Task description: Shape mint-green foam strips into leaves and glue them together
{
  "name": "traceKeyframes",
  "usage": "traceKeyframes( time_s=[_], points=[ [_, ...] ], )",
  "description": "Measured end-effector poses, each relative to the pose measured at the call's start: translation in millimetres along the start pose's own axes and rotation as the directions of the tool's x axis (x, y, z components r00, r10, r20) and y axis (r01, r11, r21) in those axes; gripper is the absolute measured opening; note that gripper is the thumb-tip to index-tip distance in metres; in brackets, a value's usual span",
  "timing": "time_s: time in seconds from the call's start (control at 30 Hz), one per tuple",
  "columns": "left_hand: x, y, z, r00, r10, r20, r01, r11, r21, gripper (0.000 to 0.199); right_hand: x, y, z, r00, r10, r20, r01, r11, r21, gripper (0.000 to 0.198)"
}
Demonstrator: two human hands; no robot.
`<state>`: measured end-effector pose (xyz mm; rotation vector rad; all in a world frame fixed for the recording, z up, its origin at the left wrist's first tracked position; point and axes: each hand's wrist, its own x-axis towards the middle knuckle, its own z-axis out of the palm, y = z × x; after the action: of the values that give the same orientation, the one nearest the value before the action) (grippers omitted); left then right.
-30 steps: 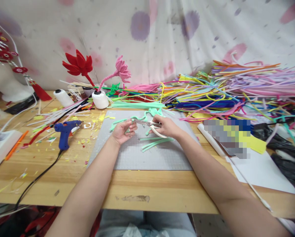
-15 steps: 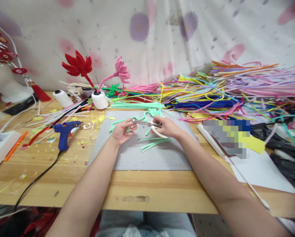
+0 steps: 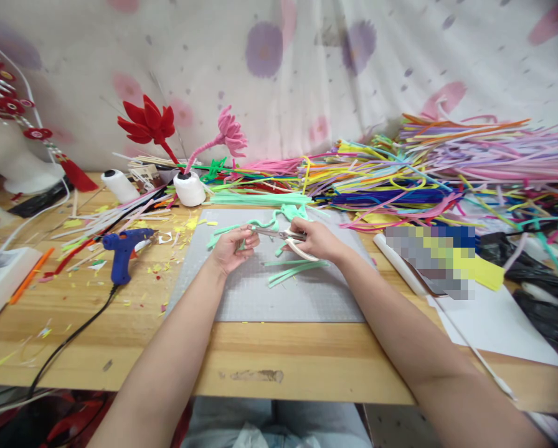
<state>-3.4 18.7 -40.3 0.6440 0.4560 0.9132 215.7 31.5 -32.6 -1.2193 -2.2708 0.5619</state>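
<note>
My right hand (image 3: 322, 239) is closed round the white handles of a pair of scissors (image 3: 301, 249). Their metal blades point left, and the tips reach the fingertips of my left hand (image 3: 233, 249). That hand pinches with thumb and forefinger; whatever is between them is too small to make out. Both hands are above a grey cutting mat (image 3: 251, 305). Short mint-green pipe cleaner pieces (image 3: 295, 272) lie on the mat just below the scissors. Beyond my hands is a bent, looped mint-green pipe cleaner shape (image 3: 292, 212), partly hidden by my right hand.
A blue glue gun (image 3: 122, 255) with a black cord lies at left, among scraps. Behind the mat stand a red flower (image 3: 148, 121) and a pink flower (image 3: 231, 132) in a white holder (image 3: 189, 189). Piled pipe cleaners (image 3: 475, 152) fill the back right. White paper (image 3: 507, 323) lies right.
</note>
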Motion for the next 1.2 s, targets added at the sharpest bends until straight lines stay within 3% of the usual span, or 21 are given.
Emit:
traceKeyframes(
  time_s=[0.27,0.47,1.2],
  points=[
    [1.9,-0.1,0.4,0.998,0.055,-0.009,-0.054,0.995,0.089,0.01,-0.5,0.0,-1.2,1.0,0.008,0.005,-0.008,1.0,-0.009,0.036],
    [1.4,-0.1,1.1,0.999,0.029,-0.022,-0.027,0.994,0.106,0.011,-1.2,1.9,-0.1,1.0,0.002,0.027,-0.001,1.0,-0.006,0.037],
    [0.1,-1.3,2.8,1.0,-0.005,-0.025,0.005,1.0,-0.006,0.013,-1.7,1.3,0.7,0.999,-0.008,0.033,0.004,0.994,0.106,0.035]
  ],
)
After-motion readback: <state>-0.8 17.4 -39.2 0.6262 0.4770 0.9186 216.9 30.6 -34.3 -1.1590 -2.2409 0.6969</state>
